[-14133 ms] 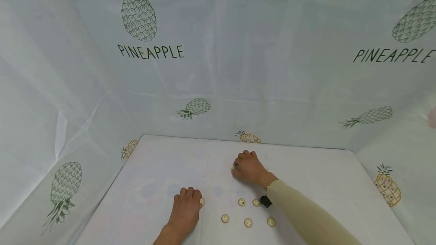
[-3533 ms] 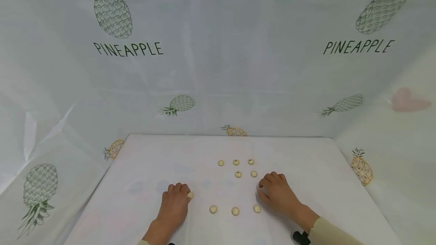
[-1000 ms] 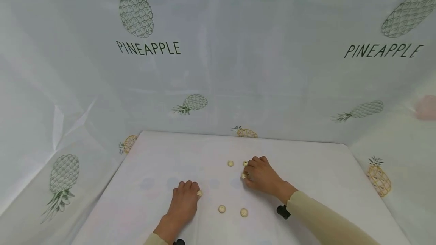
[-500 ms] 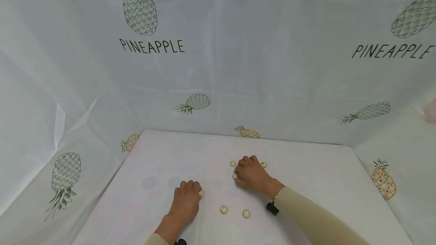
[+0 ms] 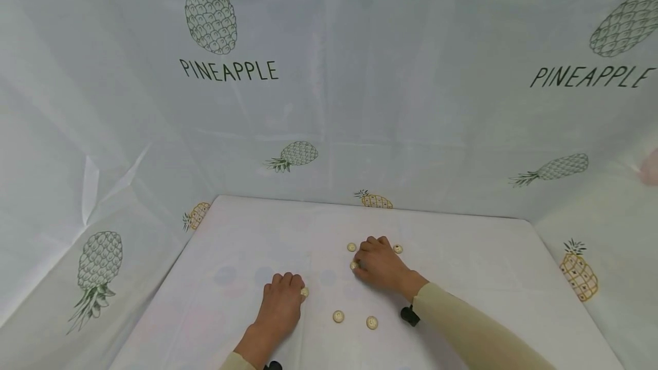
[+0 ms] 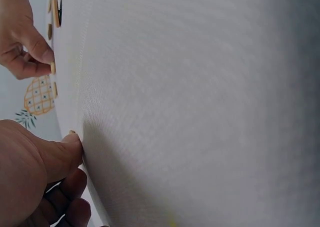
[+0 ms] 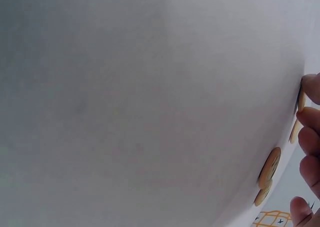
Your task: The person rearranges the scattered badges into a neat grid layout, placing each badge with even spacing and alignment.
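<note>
Pinching the right disc [image 5: 354, 266] in the right hand [image 5: 382, 264], lower right of centre, apparently adjusting its place.
Gripping the left disc [image 5: 305, 292] in the left hand [image 5: 281, 304], lower left of centre, well apart; having two upper discs [image 5: 352, 247] beside the right hand, two lower discs [image 5: 338, 316] at bottom centre, on the white table [image 5: 462, 261]; probably needing steady alignment, then loosening the right pinch.

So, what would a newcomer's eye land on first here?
Probably the large green pineapple print and dark PINEAPPLE lettering, upper left in the head view on the white fabric backdrop. Next, the bare right hand on the white tabletop, pinching a small round cream button. The left hand, nearer the camera, holds a second button.
</note>
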Demonstrator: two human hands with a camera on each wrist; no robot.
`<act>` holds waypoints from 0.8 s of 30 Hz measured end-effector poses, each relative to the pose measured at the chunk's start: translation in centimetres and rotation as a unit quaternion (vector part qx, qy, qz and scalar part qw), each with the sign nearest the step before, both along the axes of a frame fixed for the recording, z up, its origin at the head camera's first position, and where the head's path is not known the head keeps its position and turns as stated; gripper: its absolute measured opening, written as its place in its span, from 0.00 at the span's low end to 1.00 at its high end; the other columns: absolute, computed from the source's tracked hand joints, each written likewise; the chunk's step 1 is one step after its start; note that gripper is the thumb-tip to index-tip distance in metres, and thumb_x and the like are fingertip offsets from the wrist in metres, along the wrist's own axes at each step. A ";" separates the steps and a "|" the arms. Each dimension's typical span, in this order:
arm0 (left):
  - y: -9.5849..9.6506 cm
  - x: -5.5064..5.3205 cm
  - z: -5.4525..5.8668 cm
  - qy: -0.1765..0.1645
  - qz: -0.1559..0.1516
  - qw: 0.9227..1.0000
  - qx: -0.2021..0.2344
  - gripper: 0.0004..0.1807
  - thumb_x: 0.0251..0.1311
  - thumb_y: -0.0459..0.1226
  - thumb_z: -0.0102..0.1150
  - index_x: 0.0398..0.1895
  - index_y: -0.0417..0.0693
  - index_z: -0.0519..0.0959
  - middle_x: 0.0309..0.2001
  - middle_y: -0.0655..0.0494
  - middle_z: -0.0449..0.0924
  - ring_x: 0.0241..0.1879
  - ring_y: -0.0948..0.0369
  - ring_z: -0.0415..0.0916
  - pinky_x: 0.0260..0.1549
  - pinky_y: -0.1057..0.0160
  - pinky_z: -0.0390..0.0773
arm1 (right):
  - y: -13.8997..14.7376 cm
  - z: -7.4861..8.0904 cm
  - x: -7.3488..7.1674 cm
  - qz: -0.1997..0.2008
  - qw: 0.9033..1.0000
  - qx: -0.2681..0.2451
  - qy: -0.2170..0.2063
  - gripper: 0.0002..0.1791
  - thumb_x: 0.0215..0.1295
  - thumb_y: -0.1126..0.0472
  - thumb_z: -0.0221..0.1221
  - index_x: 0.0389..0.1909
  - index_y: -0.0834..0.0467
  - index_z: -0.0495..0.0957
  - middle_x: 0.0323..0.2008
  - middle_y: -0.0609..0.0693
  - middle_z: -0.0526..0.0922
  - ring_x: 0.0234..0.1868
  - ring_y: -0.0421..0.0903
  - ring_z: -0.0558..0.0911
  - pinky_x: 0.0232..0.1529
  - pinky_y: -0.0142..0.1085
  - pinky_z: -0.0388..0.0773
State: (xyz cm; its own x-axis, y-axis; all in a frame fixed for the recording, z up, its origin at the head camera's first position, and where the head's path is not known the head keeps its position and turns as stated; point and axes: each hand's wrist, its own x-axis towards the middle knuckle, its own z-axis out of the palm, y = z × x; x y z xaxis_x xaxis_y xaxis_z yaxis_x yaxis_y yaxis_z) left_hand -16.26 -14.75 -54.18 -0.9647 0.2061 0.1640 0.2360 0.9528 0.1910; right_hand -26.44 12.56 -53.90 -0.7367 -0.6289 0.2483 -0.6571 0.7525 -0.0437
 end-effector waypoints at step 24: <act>0.1 0.2 0.2 0.004 0.001 1.000 -0.006 0.11 0.62 0.39 0.73 0.39 0.47 0.78 0.34 0.57 0.74 0.36 0.58 0.65 0.36 0.54 0.72 | 0.1 0.7 0.7 -0.029 0.999 -0.025 0.000 0.12 0.67 0.47 0.71 0.40 0.52 0.88 0.40 0.44 0.84 0.42 0.45 0.75 0.51 0.47 0.70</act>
State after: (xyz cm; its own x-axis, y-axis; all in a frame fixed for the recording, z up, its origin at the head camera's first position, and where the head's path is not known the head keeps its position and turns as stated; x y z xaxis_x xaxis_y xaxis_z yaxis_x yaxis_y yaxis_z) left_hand -16.09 -14.62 -53.96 -0.9640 0.2054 0.1689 0.2348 0.9557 0.1777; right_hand -25.77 12.66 -53.22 -0.7717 -0.5719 0.2782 -0.6125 0.7861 -0.0829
